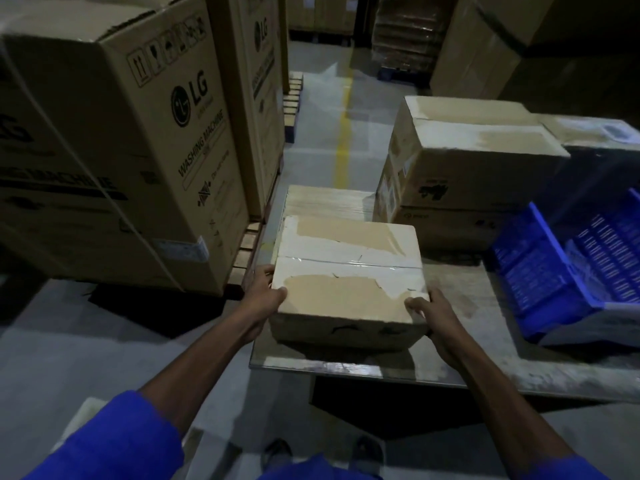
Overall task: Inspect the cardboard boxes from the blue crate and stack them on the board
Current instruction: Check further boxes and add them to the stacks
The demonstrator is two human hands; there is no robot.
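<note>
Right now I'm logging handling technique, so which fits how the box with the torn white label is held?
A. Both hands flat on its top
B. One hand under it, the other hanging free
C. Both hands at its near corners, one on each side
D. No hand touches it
C: the left hand and the right hand each grip a near corner of the box.

Dim warehouse light, pale sheen on the floor [318, 157] ahead, black shadow under the board [485, 372], blue crate [554, 278] smeared by motion blur, wide-angle bending at the edges
</note>
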